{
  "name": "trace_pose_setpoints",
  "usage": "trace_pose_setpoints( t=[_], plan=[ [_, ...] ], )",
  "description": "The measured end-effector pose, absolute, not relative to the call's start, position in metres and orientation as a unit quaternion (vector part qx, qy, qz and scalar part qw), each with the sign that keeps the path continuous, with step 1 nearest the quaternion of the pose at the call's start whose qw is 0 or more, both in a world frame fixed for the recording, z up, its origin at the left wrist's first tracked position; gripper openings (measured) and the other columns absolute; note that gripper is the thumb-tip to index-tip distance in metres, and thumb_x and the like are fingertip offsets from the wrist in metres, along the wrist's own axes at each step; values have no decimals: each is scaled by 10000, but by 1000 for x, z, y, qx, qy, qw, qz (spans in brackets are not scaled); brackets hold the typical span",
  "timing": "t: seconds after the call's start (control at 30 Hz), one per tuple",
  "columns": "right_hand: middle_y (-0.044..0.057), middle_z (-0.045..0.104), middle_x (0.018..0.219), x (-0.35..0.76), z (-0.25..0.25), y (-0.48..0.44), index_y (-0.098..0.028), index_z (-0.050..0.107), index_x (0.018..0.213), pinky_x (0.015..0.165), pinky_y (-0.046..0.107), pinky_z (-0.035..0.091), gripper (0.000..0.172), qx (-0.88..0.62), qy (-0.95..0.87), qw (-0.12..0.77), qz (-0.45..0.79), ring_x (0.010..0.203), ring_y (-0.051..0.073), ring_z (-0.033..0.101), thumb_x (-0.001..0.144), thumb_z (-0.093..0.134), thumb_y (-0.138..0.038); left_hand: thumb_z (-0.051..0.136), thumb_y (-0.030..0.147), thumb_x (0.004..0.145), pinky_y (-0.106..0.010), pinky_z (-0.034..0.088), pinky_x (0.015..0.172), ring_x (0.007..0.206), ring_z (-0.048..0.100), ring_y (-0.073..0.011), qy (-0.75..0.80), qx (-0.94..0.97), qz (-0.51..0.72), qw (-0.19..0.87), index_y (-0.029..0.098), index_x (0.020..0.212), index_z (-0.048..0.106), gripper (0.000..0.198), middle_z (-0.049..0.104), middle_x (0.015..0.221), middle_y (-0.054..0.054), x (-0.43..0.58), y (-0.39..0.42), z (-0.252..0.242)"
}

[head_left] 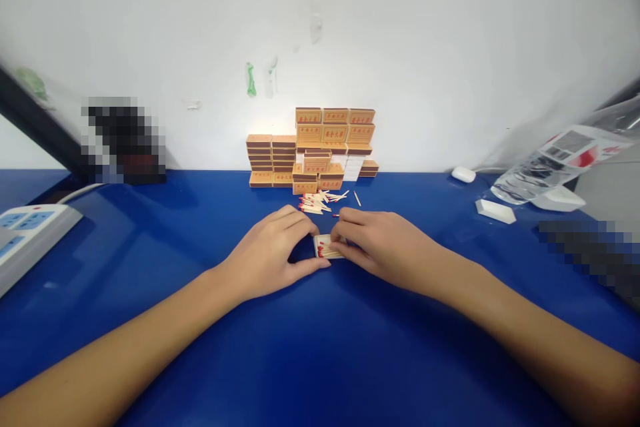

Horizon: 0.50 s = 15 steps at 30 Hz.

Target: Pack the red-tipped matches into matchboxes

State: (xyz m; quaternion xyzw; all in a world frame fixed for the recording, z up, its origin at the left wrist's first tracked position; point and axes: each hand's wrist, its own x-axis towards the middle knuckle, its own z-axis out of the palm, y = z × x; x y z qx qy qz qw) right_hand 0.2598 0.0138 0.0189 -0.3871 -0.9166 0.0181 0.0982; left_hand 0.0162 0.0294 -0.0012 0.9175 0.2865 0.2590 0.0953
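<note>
Thumb and fingers of the left hand (275, 247) form a wide C, tips on the near and far sides of a small matchbox tray (323, 238), so I have the tray's left end held between them. The right hand (380, 237) is over the tray's right part, fingers bent inward with the thumb beside them; the tips are down at the matches in the tray (327, 253), and I cannot tell whether they pinch one.

The tray lies on the blue table (300, 353) in the middle of my view, open side up. It is white inside, and its matches lie lengthwise with red heads grouped at the left; the right hand hides the rest from me.

Just beyond the hands I see a loose pile of matches (315, 203), with a single match (357, 199) apart on its right. Farther back, matchboxes (335, 133) stand stacked near the white wall (200, 33), lower at left and taller at right.

Blue surface runs between the forearms on the near side and out past both hands. Toward its left edge sits a white box with blue panels (37, 240); on the right I see a small white case (463, 175), a white block (495, 211) and a clear bottle (530, 177), all well apart from the hands.
</note>
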Motion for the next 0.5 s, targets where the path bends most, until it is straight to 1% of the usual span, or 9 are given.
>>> trace_pose_setpoints(
  t=[0.07,0.2,0.33,0.43,0.5],
  plan=[
    [62,685,956,261,20,14,-170,701,987,675,306,420,218,-393,-915,89,17,760,177,640,1074,543,-292,749,468,940,-441,555,899,1006,641,-269,288,917,258,93,186,1044,638,320,720,1058,-79,17,29,-1],
    [59,690,999,259,24,12,-171,670,966,698,298,442,169,-411,-906,73,70,785,168,658,1065,551,-238,754,457,937,-440,558,903,1011,645,-271,287,918,256,98,183,1042,644,313,719,1050,-81,18,28,0],
    [51,678,993,257,25,10,-173,618,933,660,285,435,144,-427,-896,67,101,729,151,636,1046,587,-256,753,435,941,-438,556,915,1031,648,-272,285,918,254,106,186,1058,644,296,719,1066,-82,17,28,0],
    [50,677,993,257,23,11,-170,608,938,640,288,424,123,-419,-901,63,95,703,149,623,1028,619,-254,758,427,938,-436,555,901,1019,644,-269,285,918,253,107,186,1053,637,293,718,1065,-79,17,28,0],
    [54,680,992,258,22,11,-170,621,952,649,298,423,147,-414,-904,71,79,711,158,625,1050,592,-277,751,427,943,-434,554,888,1003,639,-266,285,918,254,105,185,1040,633,287,717,1050,-77,18,28,0]
  ],
)
